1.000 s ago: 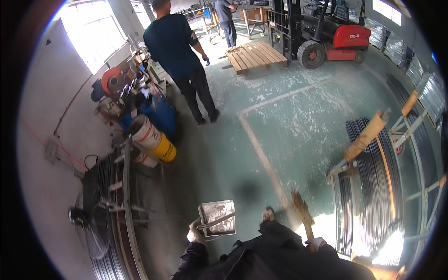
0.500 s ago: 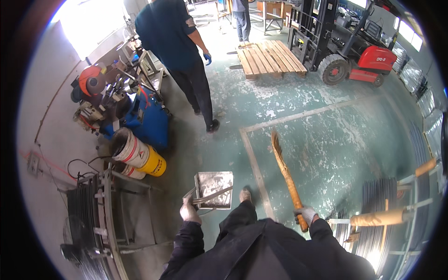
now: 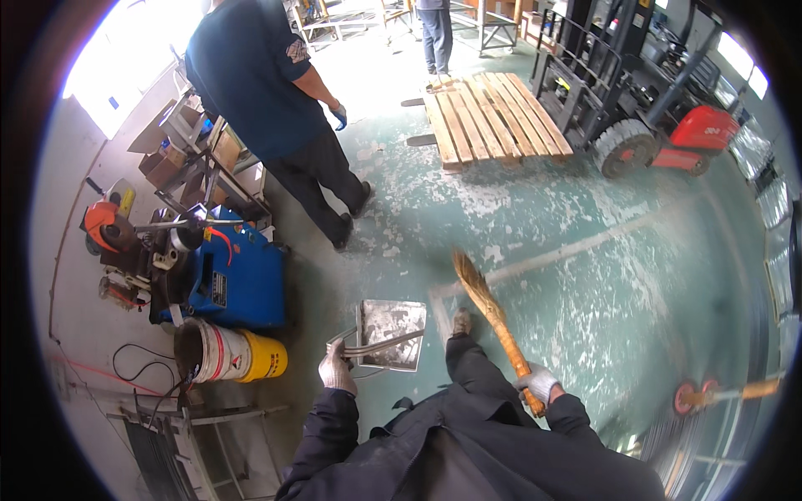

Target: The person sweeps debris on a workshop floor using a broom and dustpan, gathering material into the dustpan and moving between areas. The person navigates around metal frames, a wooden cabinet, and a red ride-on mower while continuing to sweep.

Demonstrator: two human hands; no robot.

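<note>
The metal dustpan (image 3: 383, 320) is in front of the person, its handle clamped in the gloved left hand (image 3: 336, 367) at its left side. To the right of the dustpan, the gloved right hand (image 3: 537, 386) is wrapped tight around the handle of the broom (image 3: 491, 316), whose bristles point forward. Left of the dustpan, a white bucket (image 3: 219, 351) touches a yellow bucket (image 3: 267, 357); a blue machine (image 3: 251, 280) stands just beyond them. Forward and left of the dustpan, a co-worker (image 3: 259, 100) takes up that side of the way. Forward and right of it, a wooden pallet (image 3: 494, 117) and a red forklift (image 3: 695, 138) block the floor. Well to the dustpan's right, blurred, is probably a rack (image 3: 735, 394).
</note>
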